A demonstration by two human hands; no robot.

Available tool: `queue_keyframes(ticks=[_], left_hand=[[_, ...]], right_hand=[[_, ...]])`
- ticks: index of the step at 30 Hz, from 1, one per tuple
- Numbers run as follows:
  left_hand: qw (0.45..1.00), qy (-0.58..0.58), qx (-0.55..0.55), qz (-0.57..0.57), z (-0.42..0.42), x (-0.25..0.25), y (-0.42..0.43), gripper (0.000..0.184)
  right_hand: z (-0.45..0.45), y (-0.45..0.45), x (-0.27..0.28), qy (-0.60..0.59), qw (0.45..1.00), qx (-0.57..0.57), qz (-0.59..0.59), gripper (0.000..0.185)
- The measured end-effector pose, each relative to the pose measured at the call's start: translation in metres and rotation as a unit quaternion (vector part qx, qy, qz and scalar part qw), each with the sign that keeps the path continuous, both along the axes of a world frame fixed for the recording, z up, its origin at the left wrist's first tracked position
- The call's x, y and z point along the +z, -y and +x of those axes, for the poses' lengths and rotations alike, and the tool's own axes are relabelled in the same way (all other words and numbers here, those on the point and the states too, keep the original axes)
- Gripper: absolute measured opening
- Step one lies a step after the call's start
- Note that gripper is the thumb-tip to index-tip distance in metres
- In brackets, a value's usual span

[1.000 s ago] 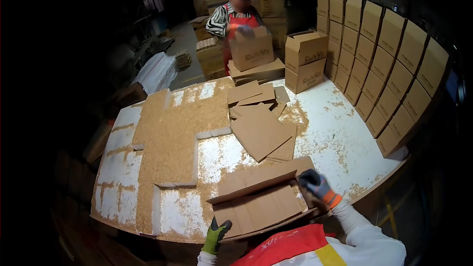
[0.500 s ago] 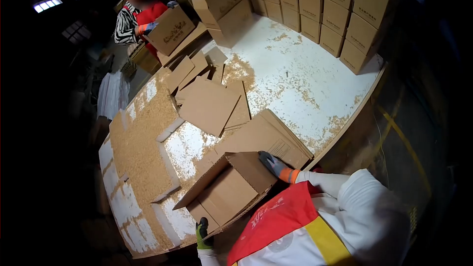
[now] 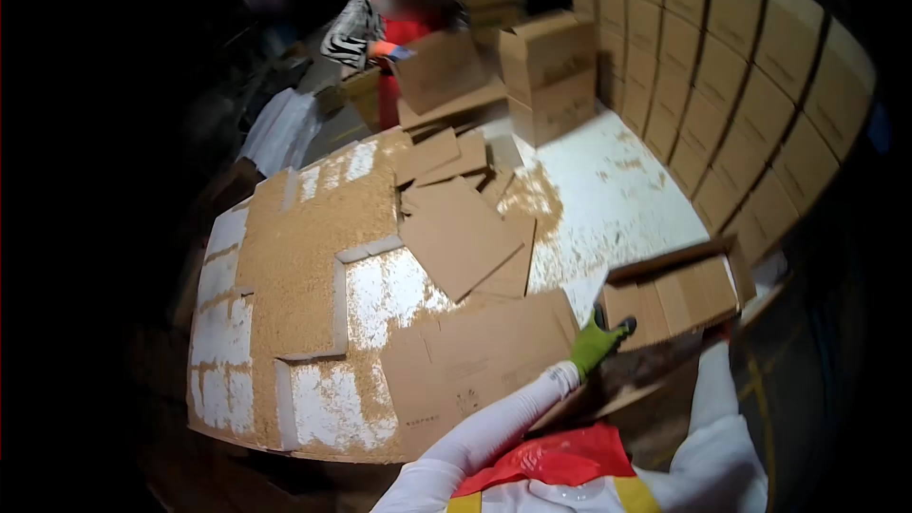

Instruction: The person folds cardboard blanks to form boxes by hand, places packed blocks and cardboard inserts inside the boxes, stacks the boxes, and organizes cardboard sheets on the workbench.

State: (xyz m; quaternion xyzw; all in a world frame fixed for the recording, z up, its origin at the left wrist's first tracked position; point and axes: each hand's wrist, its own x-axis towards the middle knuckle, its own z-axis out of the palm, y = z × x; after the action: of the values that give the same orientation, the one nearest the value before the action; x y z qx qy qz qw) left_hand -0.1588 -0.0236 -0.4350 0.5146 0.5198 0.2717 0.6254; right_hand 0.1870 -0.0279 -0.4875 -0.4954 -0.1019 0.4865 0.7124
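Observation:
A cardboard box [image 3: 679, 299], its upper side uncovered and its inside showing, is at the right front of the table, tilted. My left hand [image 3: 597, 342], in a green glove with dark fingertips, is closed on its left end. At the near right side of the box is my right hand [image 3: 717, 332]. Only an orange-red edge of its glove shows; the fingers are hidden by the box, which it holds from below. Left of the box, beside my left forearm, flat printed cardboard sheets [image 3: 475, 361] lie on the table.
Loose cardboard pieces [image 3: 461, 237] and wood shavings [image 3: 290, 252] cover parts of the white table [image 3: 617, 214]. A wall of stacked boxes [image 3: 750, 104] stands along the right. Across the table, a person [image 3: 404, 33] handles another box [image 3: 442, 71] near two stacked cartons [image 3: 551, 76].
The open box has moved to the right along the table edge with both my hands, off the flat sheets. My view has turned. The other person still holds a box.

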Motion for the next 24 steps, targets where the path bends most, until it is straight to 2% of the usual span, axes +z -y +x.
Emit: queue_keyframes(ticks=[1, 2, 3, 4, 5, 7, 9, 10, 11, 12, 13, 14, 15, 16, 17, 20, 23, 24], left_hand=[[0.996, -0.052, 0.002, 0.077, 0.017, -0.037, -0.006, 0.094], [0.991, -0.085, -0.008, 0.102, 0.031, -0.078, -0.010, 0.103], [0.979, -0.172, -0.022, 0.104, 0.032, -0.051, -0.007, 0.107], [0.988, -0.146, -0.032, 0.046, 0.027, -0.037, -0.011, 0.111], [0.988, -0.142, -0.011, 0.062, 0.025, -0.049, -0.010, 0.097], [0.996, -0.009, -0.028, 0.080, -0.018, -0.049, -0.005, 0.074], [0.983, 0.077, 0.010, 0.167, -0.079, -0.026, 0.015, 0.060], [0.961, -0.033, 0.058, 0.270, -0.117, -0.019, 0.025, 0.056], [0.915, -0.141, 0.103, 0.364, -0.158, -0.010, 0.037, 0.052], [0.887, -0.216, 0.170, 0.372, -0.198, 0.010, 0.053, 0.053], [0.826, -0.357, 0.209, 0.383, -0.241, 0.000, 0.072, 0.062], [0.803, -0.409, 0.288, 0.325, -0.270, -0.002, 0.094, 0.068], [0.767, -0.455, 0.366, 0.265, -0.297, -0.007, 0.117, 0.074], [0.772, -0.470, 0.384, 0.188, -0.331, -0.037, 0.145, 0.076], [0.774, -0.481, 0.397, 0.109, -0.359, -0.066, 0.171, 0.078], [0.844, -0.436, 0.303, 0.075, -0.412, -0.081, 0.216, 0.066], [0.870, -0.349, 0.330, 0.114, -0.464, -0.079, 0.229, 0.056], [0.874, -0.331, 0.339, 0.105, -0.484, -0.085, 0.234, 0.051]], right_hand=[[0.013, -0.008, -0.012, -0.015, 0.999, -0.027, 0.005, 0.056], [0.022, -0.011, -0.026, -0.033, 0.998, -0.055, 0.006, 0.057], [0.027, -0.011, -0.041, -0.051, 0.995, -0.083, 0.003, 0.058], [0.031, -0.006, -0.056, -0.067, 0.991, -0.115, -0.002, 0.059], [0.029, 0.001, -0.072, -0.083, 0.986, -0.141, -0.007, 0.060], [0.021, 0.020, -0.112, -0.108, 0.979, -0.173, -0.020, 0.062], [-0.008, 0.044, -0.156, -0.132, 0.979, -0.149, -0.037, 0.065], [-0.028, 0.057, -0.182, -0.135, 0.984, -0.100, -0.053, 0.065], [-0.057, 0.065, -0.195, -0.115, 0.989, 0.003, -0.093, 0.061], [-0.093, 0.082, -0.209, -0.094, 0.981, 0.104, -0.135, 0.058], [-0.140, 0.105, -0.213, -0.072, 0.961, 0.202, -0.177, 0.055], [-0.210, 0.111, -0.166, -0.018, 0.966, 0.167, -0.196, 0.057], [-0.259, 0.114, -0.113, 0.461, 0.859, 0.179, -0.131, 0.063], [-0.284, 0.110, -0.078, 0.594, 0.763, 0.209, -0.143, 0.067], [-0.301, 0.110, -0.059, 0.711, 0.645, 0.233, -0.154, 0.070], [-0.343, 0.110, -0.064, 0.663, 0.678, 0.279, -0.152, 0.071], [-0.398, 0.128, -0.063, 0.653, 0.698, 0.262, -0.135, 0.070], [-0.409, 0.131, -0.059, 0.626, 0.708, 0.283, -0.163, 0.075]])
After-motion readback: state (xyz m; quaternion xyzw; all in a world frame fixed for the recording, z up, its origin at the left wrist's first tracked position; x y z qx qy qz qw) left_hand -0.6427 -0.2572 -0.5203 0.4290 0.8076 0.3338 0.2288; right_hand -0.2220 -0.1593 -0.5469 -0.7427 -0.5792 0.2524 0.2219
